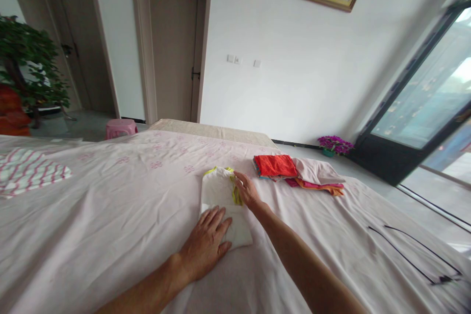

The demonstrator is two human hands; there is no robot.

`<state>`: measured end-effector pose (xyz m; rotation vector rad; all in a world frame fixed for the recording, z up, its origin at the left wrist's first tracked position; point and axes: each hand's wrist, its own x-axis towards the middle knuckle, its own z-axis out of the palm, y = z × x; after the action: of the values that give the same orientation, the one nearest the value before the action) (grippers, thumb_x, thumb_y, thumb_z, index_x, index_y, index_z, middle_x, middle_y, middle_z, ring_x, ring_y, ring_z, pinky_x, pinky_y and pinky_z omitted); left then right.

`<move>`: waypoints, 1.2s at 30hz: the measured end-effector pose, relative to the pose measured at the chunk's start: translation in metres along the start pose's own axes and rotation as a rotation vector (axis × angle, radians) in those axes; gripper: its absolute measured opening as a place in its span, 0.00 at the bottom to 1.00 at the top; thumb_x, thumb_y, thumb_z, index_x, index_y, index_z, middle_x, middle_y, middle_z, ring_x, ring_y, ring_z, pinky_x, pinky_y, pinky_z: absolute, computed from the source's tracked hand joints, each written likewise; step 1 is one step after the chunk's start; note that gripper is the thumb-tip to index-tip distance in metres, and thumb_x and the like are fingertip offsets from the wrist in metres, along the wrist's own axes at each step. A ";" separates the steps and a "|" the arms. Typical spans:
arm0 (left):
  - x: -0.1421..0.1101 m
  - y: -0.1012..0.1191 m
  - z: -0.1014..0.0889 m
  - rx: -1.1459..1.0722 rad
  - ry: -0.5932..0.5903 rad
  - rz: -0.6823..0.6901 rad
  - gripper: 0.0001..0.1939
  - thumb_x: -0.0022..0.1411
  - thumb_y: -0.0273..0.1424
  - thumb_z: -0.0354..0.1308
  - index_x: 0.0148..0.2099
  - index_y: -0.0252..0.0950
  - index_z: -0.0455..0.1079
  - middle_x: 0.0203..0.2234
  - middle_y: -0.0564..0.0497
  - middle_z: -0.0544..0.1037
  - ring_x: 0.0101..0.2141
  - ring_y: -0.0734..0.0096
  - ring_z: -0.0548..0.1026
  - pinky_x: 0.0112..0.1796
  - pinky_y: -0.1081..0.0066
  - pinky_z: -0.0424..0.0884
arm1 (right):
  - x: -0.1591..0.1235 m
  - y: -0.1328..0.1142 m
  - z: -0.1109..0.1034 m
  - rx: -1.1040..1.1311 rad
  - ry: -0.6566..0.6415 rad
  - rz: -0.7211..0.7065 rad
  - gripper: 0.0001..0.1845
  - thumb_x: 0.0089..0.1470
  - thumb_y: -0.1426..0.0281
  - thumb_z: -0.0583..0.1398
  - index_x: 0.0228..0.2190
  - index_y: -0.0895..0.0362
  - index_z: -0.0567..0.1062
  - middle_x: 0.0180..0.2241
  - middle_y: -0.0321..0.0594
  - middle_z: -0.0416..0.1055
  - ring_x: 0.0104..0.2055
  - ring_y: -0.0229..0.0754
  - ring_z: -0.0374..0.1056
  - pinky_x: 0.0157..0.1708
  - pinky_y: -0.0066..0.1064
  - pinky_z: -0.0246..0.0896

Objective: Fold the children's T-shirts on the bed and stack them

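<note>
A white garment with yellow trim [220, 188] lies folded narrow on the pale pink bed sheet [128, 235], straight in front of me. My left hand [208, 238] rests flat on its lower part, fingers spread. At its upper right edge, by the yellow trim, is my right hand [247, 190]; its fingers are bent against the cloth, and whether they pinch it is hidden. To the right of that hand sits a stack of folded clothes with a red piece [275, 166] on top, beside a pale folded cloth [318, 171] over pink and orange ones.
A striped red-and-white garment [31, 171] lies at the far left of the bed. Eyeglasses [415, 255] or a similar thin black frame lie at the right. Beyond the bed stand a pink stool [120, 128] and a pot of purple flowers [334, 144].
</note>
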<state>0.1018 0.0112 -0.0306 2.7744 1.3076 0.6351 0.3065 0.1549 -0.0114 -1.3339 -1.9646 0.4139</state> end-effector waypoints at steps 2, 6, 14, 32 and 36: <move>0.000 0.000 0.001 -0.001 -0.007 -0.001 0.28 0.67 0.42 0.54 0.66 0.42 0.61 0.66 0.43 0.61 0.66 0.52 0.58 0.63 0.49 0.58 | 0.002 0.001 0.002 -0.002 -0.076 -0.017 0.22 0.66 0.63 0.48 0.55 0.55 0.72 0.58 0.43 0.69 0.61 0.44 0.62 0.62 0.40 0.54; 0.000 -0.002 -0.002 -0.046 0.003 0.016 0.29 0.67 0.44 0.53 0.66 0.41 0.60 0.65 0.42 0.62 0.65 0.53 0.59 0.63 0.49 0.59 | 0.001 0.004 0.003 0.000 -0.211 -0.126 0.20 0.64 0.65 0.52 0.52 0.56 0.75 0.58 0.45 0.69 0.62 0.46 0.62 0.63 0.41 0.54; -0.022 -0.011 -0.040 -0.201 0.035 0.150 0.25 0.60 0.37 0.62 0.58 0.40 0.65 0.55 0.44 0.72 0.56 0.59 0.70 0.57 0.60 0.68 | -0.050 -0.004 -0.044 0.039 -0.113 -0.263 0.21 0.56 0.70 0.59 0.51 0.54 0.75 0.54 0.46 0.72 0.56 0.47 0.67 0.57 0.43 0.60; -0.034 -0.041 -0.058 -0.256 0.130 0.147 0.13 0.66 0.27 0.48 0.44 0.40 0.74 0.38 0.51 0.82 0.44 0.68 0.78 0.56 0.65 0.69 | -0.130 -0.060 -0.063 -0.054 -0.393 -0.462 0.21 0.55 0.78 0.50 0.45 0.53 0.75 0.47 0.42 0.76 0.52 0.44 0.69 0.59 0.40 0.56; -0.031 -0.033 -0.070 -0.578 0.089 -0.210 0.16 0.68 0.38 0.45 0.37 0.38 0.72 0.26 0.54 0.76 0.31 0.70 0.75 0.35 0.74 0.71 | -0.136 -0.076 -0.067 0.105 -0.295 -0.201 0.15 0.59 0.72 0.50 0.42 0.53 0.75 0.37 0.40 0.75 0.40 0.44 0.70 0.45 0.34 0.63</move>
<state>0.0340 -0.0013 0.0171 2.1412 1.1697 0.9482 0.3316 -0.0079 0.0298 -1.0436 -2.2589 0.6362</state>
